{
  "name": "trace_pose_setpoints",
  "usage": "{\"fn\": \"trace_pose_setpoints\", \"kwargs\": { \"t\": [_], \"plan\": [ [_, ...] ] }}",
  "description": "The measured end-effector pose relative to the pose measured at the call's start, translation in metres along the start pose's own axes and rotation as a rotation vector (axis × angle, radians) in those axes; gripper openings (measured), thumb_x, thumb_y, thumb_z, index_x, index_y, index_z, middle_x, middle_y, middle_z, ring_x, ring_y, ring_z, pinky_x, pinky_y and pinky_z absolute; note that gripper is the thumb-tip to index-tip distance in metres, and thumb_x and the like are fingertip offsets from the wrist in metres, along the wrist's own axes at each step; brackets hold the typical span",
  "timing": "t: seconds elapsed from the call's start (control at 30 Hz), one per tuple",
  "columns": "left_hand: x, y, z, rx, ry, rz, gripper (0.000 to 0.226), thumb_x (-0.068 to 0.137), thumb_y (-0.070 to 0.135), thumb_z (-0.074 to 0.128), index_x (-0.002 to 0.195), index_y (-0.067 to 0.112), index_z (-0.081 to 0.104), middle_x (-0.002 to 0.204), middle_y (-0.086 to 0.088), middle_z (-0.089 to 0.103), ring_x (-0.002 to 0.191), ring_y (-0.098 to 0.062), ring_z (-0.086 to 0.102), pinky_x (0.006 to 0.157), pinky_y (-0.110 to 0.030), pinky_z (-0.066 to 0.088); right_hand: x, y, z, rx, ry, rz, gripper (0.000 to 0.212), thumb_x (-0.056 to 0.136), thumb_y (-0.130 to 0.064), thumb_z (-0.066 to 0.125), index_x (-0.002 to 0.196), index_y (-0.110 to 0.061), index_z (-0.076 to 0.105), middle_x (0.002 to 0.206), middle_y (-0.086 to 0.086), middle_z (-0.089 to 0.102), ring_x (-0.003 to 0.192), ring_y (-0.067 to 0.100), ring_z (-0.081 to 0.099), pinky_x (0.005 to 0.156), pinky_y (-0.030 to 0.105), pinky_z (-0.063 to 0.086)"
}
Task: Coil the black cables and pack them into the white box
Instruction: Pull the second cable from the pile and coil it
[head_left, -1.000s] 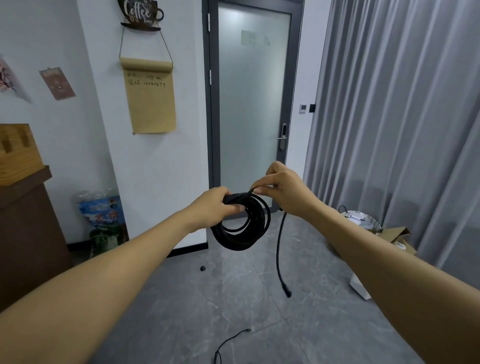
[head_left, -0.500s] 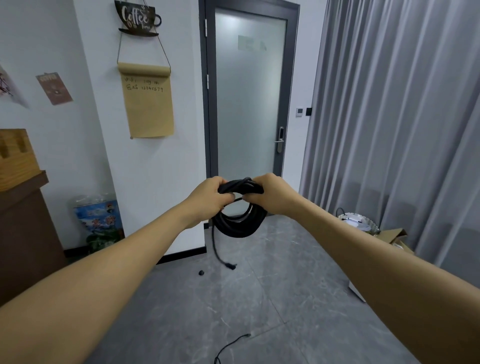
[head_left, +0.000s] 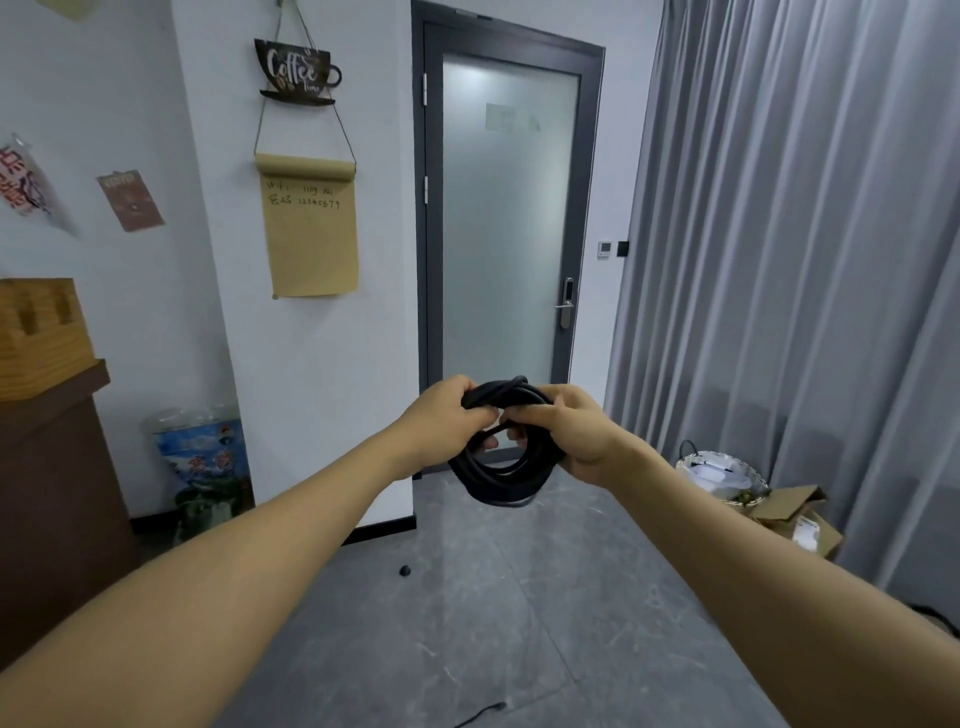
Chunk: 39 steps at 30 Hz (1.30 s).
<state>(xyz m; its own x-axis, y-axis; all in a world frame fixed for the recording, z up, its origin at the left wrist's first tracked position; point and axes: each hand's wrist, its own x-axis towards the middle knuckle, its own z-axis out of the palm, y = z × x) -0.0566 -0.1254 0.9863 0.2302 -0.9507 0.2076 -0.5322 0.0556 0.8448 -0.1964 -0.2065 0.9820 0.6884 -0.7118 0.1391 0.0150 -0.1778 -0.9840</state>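
A coiled black cable (head_left: 500, 477) hangs in the air in front of me, its loops bunched at the top. My left hand (head_left: 441, 418) grips the top left of the coil with curled fingers. My right hand (head_left: 569, 428) grips the top right, its fingers wrapped through the loops. No loose tail hangs below the coil. The end of another black cable (head_left: 483, 713) lies on the floor at the bottom edge. The white box is out of view.
A frosted glass door (head_left: 506, 228) stands straight ahead, grey curtains (head_left: 805, 260) to the right. A woven basket (head_left: 722, 475) and an open cardboard box (head_left: 797, 517) sit on the floor at right. A brown cabinet (head_left: 52, 493) stands left. A small black object (head_left: 404, 570) lies on the floor.
The dangling cable tail has been drawn up into the coil. My right hand came down to grip the coil beside my left. The view tilted upward.
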Motion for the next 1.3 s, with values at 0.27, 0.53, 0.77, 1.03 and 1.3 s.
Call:
{"fn": "trace_pose_setpoints", "kwargs": {
  "t": [0.27, 0.53, 0.77, 1.03, 1.3],
  "plan": [
    [0.011, -0.013, -0.015, -0.105, 0.325, -0.116, 0.016, 0.094, 0.011, 0.048, 0.079, 0.013, 0.050, 0.077, -0.006, 0.058, 0.065, -0.014, 0.068, 0.059, -0.026, 0.048, -0.003, -0.030, 0.010, -0.667, 0.314, -0.277, 0.012, 0.089, -0.013, 0.061, 0.099, -0.007, 0.067, 0.086, 0.003, 0.066, 0.078, 0.014, 0.061, 0.078, 0.026, 0.052],
    [0.006, 0.008, -0.006, -0.029, 0.454, -0.007, 0.009, 0.093, 0.012, 0.050, 0.100, 0.012, 0.044, 0.085, 0.003, 0.056, 0.076, -0.012, 0.063, 0.054, -0.020, 0.041, 0.012, -0.030, 0.035, -0.801, 0.366, -0.019, 0.026, 0.095, -0.026, 0.051, 0.093, -0.005, 0.067, 0.087, 0.010, 0.067, 0.074, 0.026, 0.060, 0.063, 0.029, 0.047],
    [0.005, 0.016, 0.008, 0.066, 0.432, 0.061, 0.028, 0.087, 0.016, 0.058, 0.111, 0.009, 0.045, 0.097, -0.001, 0.054, 0.083, -0.017, 0.054, 0.068, -0.027, 0.043, 0.028, -0.027, 0.049, -0.505, 0.533, 0.201, 0.025, 0.095, -0.023, 0.050, 0.110, -0.007, 0.062, 0.119, 0.009, 0.056, 0.115, 0.027, 0.048, 0.074, 0.028, 0.034],
    [0.007, 0.017, 0.005, 0.226, 0.293, 0.184, 0.039, 0.085, 0.015, 0.063, 0.118, 0.007, 0.042, 0.110, -0.006, 0.055, 0.094, -0.020, 0.054, 0.077, -0.026, 0.041, 0.027, -0.022, 0.039, -0.030, 0.560, 0.255, 0.010, 0.087, -0.009, 0.056, 0.095, -0.004, 0.059, 0.107, 0.017, 0.061, 0.100, 0.028, 0.056, 0.080, 0.030, 0.048],
    [0.008, 0.021, -0.020, 0.327, 0.159, 0.221, 0.035, 0.086, 0.018, 0.063, 0.112, 0.011, 0.042, 0.106, -0.007, 0.056, 0.087, -0.018, 0.055, 0.065, -0.020, 0.044, 0.013, -0.028, 0.034, 0.040, 0.350, 0.185, 0.011, 0.090, -0.014, 0.057, 0.082, -0.008, 0.059, 0.073, 0.004, 0.056, 0.068, 0.015, 0.052, 0.062, 0.021, 0.043]
  ]
}}
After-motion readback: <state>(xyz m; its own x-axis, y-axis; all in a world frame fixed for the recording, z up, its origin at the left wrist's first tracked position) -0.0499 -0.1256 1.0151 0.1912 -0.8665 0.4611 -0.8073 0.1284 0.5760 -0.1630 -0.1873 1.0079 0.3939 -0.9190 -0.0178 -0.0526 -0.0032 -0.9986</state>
